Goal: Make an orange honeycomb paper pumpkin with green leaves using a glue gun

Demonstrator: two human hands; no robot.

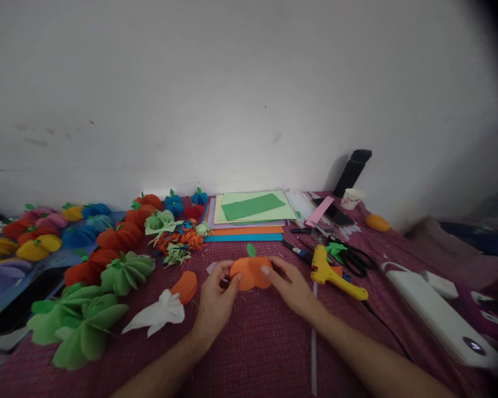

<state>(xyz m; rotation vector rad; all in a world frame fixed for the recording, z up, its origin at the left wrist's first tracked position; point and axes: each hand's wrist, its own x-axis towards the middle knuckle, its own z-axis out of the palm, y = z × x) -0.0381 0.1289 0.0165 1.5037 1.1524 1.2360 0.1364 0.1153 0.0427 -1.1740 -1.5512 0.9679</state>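
Between my two hands is an orange paper pumpkin [252,274] with a green paper leaf [251,250] standing at its top. My left hand [218,293] pinches its left side between thumb and fingers. On the right side, my right hand [288,284] grips the folded paper with the thumb in front. To the left of my left hand lie loose orange paper pieces [186,287] and a crumpled white tissue [160,314]. A yellow glue gun [336,277] rests to the right of my right hand.
Finished paper pumpkins [122,236] in several colours fill the left side. Paper scraps [182,240] lie by stacked coloured sheets [243,234] at the back. Black scissors [357,260], a paper cup [352,198] and a white power bank [440,318] are on the right.
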